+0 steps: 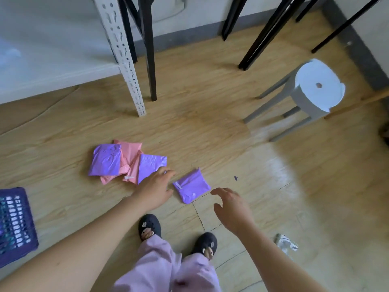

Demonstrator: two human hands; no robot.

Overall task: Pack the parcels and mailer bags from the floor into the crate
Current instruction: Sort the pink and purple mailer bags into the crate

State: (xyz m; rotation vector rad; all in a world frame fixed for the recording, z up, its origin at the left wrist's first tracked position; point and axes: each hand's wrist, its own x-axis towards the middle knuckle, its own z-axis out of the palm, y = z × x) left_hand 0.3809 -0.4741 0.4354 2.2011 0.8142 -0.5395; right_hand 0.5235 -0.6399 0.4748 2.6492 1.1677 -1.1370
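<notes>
A small purple mailer bag (191, 186) lies alone on the wooden floor. To its left sits a pile of mailer bags: a purple one (105, 160), pink ones (129, 150) and another purple one (151, 165). My left hand (155, 188) reaches out with straight fingers between the pile and the single bag, its fingertips over the pile's right edge. My right hand (231, 207) hovers just right of the single bag, fingers spread and holding nothing. A purple crate (14, 224) with a perforated wall stands at the left edge.
A white shelf post (124, 60) and black legs (150, 60) stand behind the pile. A light blue stool (315, 87) is at the right. A crumpled clear wrapper (286, 244) lies by my right arm. My feet in dark shoes (149, 227) stand below.
</notes>
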